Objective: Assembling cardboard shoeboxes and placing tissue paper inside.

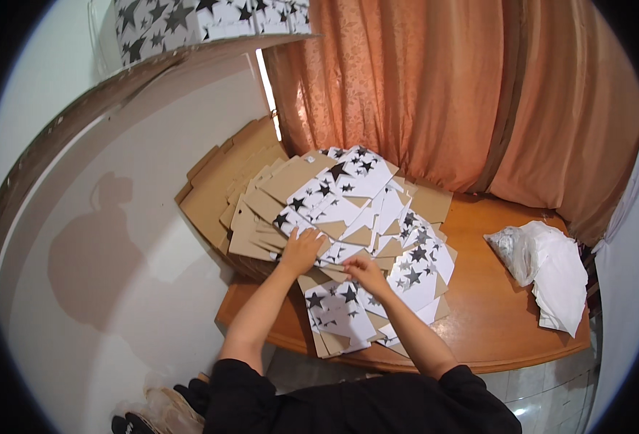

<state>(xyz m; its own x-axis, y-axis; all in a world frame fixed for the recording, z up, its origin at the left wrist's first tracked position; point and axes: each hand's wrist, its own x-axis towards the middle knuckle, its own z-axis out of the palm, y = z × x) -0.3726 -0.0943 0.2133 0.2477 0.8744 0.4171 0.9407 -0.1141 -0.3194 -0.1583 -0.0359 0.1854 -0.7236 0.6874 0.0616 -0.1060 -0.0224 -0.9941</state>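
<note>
A large heap of flat cardboard box blanks [413,278], white with black and grey stars on one face and plain brown on the other, lies fanned out on a wooden table. My left hand [302,251] rests on the left side of the heap, its fingers stretched out over the overlapping pieces. To the right of it, my right hand [365,275] pinches the edge of a cardboard box blank [341,254] between thumb and fingers. Nearest my body, a starred blank [332,307] lies over the others by the table's front edge.
Larger brown cardboard sheets [222,170] lean at the wall on the left. A clear plastic bag and white cloth-like material [560,271] lie on the table [479,318] at right. Orange curtains [406,87] hang behind. Starred boxes [225,20] stand on a shelf above.
</note>
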